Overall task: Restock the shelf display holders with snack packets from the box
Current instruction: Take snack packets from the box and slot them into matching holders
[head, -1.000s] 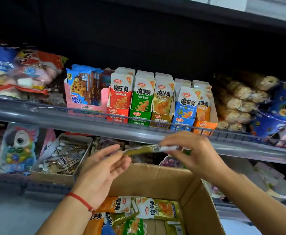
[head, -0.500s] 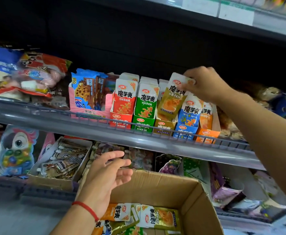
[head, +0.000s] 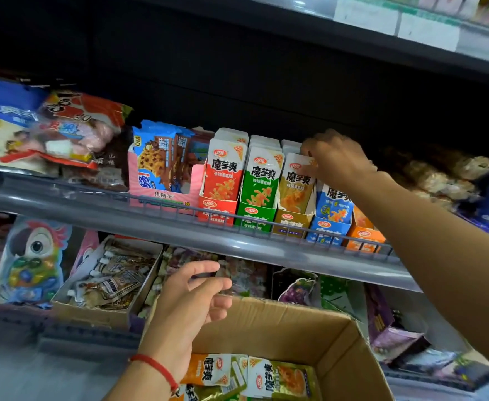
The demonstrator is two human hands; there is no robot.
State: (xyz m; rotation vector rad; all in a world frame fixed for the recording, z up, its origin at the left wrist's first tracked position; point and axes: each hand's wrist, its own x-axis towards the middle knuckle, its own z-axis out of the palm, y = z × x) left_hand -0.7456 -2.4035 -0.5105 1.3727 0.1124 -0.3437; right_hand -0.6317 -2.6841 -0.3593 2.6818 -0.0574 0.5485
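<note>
Olive snack packet (head: 295, 183) carried by right hand (head: 337, 162) from above box up to shelf, now seated upright in olive display holder (head: 291, 222); left hand (head: 191, 308) released packet, hovers with fingers spread.

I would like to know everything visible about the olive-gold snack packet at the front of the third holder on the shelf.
The olive-gold snack packet is a flat, glossy pouch, plastic by its look, with a white top, a small red logo, dark Chinese characters and a picture of orange food below. It stands nearly upright, front-facing, in the olive-gold holder, between the green and blue packets. The right hand is at its upper right corner, fingers on its top edge. Its lower part is hidden by the holder's front.
</note>
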